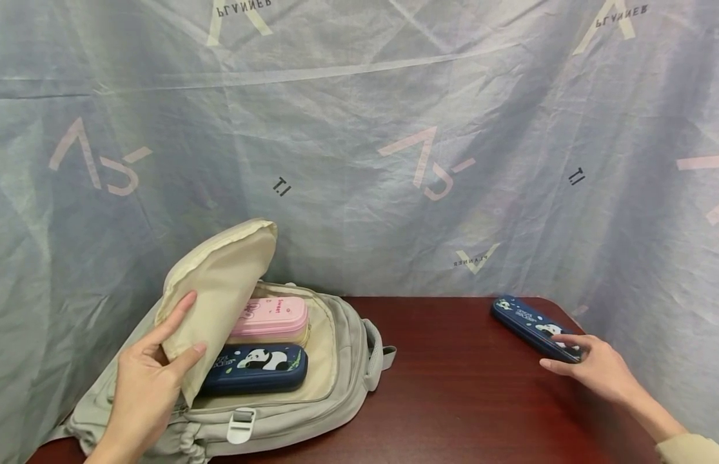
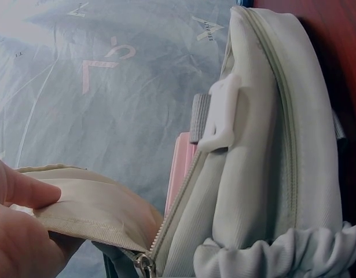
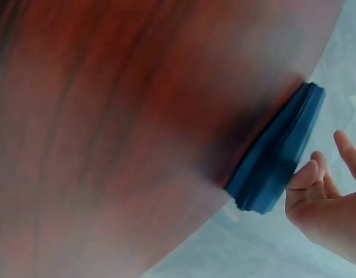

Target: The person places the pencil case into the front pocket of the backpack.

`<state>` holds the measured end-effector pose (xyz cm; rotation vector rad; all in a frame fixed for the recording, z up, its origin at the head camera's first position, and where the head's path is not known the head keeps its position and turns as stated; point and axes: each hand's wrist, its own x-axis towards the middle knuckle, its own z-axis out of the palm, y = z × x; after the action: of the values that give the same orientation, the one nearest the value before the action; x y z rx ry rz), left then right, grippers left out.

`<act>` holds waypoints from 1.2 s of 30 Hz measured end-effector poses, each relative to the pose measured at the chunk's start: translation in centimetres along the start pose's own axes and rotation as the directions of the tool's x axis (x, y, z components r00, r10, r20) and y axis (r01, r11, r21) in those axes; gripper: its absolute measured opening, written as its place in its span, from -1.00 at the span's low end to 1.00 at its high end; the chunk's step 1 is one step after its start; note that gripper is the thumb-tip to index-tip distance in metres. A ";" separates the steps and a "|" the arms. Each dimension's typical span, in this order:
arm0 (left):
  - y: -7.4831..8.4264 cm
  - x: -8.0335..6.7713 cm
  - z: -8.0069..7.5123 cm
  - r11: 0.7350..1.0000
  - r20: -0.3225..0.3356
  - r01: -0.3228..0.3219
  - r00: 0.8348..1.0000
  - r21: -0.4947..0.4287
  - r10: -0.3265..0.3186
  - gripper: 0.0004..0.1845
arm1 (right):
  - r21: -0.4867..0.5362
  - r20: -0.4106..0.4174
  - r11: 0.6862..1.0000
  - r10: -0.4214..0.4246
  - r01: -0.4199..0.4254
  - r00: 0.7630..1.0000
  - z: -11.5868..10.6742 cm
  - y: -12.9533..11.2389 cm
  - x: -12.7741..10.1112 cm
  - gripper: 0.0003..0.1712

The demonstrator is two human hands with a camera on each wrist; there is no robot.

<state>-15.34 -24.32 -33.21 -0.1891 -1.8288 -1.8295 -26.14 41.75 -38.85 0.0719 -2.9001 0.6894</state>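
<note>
left hand (image 1: 147,377): fingers pinching, raised | right hand (image 1: 597,367): fingers extended, arm outstretched

Pink pencil case (image 1: 270,318) and panda pencil case (image 1: 260,368) part-hidden behind backpack flap (image 1: 220,283); print too small.
</note>
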 end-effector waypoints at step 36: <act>-0.3 0.0 -0.1 0.999 0.003 -0.021 1.000 -0.031 0.022 -0.21 | -0.070 -0.044 0.997 -0.032 0.029 0.999 -1.3 4.5 1.1 -0.09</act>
<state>-15.42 -24.48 -33.45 -0.2229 -1.7945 -1.8450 -27.45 46.38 -39.56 0.0909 -2.8706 0.5772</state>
